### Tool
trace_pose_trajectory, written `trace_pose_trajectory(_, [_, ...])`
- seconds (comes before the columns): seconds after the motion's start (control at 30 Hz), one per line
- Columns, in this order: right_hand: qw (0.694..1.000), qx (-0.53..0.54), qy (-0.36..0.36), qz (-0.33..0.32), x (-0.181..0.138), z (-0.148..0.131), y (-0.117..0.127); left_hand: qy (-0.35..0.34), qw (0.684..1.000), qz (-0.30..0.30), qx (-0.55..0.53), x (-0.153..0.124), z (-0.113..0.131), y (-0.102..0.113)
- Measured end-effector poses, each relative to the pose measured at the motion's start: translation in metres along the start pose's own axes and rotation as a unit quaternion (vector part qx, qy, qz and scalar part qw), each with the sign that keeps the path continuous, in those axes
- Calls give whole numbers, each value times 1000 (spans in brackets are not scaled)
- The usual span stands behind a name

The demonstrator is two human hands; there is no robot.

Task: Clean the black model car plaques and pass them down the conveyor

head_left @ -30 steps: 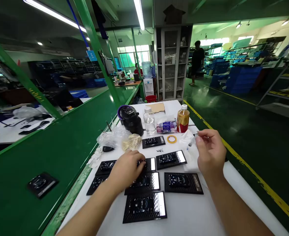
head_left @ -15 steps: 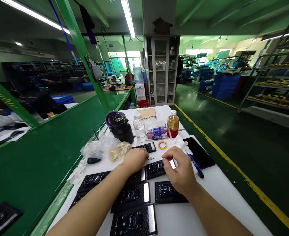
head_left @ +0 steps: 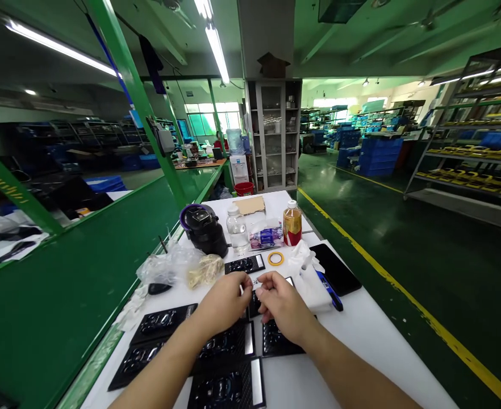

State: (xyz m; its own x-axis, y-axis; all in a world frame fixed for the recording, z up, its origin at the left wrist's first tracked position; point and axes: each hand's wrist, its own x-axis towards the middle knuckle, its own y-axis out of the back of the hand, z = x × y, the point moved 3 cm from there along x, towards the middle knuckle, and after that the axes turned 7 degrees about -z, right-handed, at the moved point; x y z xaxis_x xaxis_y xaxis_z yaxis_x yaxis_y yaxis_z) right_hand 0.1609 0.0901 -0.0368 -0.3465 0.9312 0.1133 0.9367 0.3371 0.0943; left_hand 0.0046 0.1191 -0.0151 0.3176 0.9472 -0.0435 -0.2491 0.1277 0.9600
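Observation:
My left hand (head_left: pixel 228 302) and my right hand (head_left: pixel 285 309) are close together over the middle of the table, fingertips almost meeting. Both are closed in a pinch; what they hold, if anything, is too small to name. Tiny dark slivers (head_left: pixel 255 281) show between the fingertips. Beneath and around the hands lie black textured plates, each with a glossy dark model car and a silver strip: a far plate (head_left: pixel 244 264), a plate under the right hand (head_left: pixel 271 339), a near plate (head_left: pixel 227 389) and a left plate (head_left: pixel 163 321). My hands partly cover several plates.
Behind the hands are yellow tape (head_left: pixel 275 258), a clear bottle (head_left: pixel 237 230), a drink bottle (head_left: pixel 292 224), a tissue pack (head_left: pixel 266 235) and a black flask (head_left: pixel 208 230). A blue cutter (head_left: pixel 330 291) and black tablet (head_left: pixel 338 268) lie right. Plastic bags (head_left: pixel 169 262) lie left.
My left hand has drawn back from the dark slivers near the far plate. My right hand has moved left, and the fingertips now face each other. The view has tilted up slightly.

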Motion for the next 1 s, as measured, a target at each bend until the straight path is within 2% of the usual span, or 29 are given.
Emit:
trace_pose_trajectory(0.03, [998,37,-43,-19,0,6,-4,5,999,9,-34,-6,4,0])
trace_pose_trajectory(0.1, [993,73,-84,-34,2,15,-11,19,995,24,-100,-11,10,-3])
trace_pose_trajectory(0.27, [982,153,-111,-4,7,22,-12,32,970,80,-230,-7,10,-9])
trace_pose_trajectory(0.37, [965,228,-125,-4,9,17,-10,4,954,108,-279,-9,10,-7])
trace_pose_trajectory(0.5, [957,269,-108,-21,9,10,-9,-42,943,145,-297,-22,18,-3])
trace_pose_trajectory(0.67, [965,250,-68,-29,8,10,-8,-64,938,170,-294,-33,23,-2])
trace_pose_trajectory(0.8, [977,204,-48,-50,5,6,-9,-58,944,158,-284,-42,25,2])
trace_pose_trajectory(0.93, [990,123,-30,-64,-4,-1,-11,-41,954,149,-255,-58,27,6])
trace_pose_trajectory(1.0, [996,57,4,-75,-9,-6,-14,-46,957,153,-242,-70,27,5])
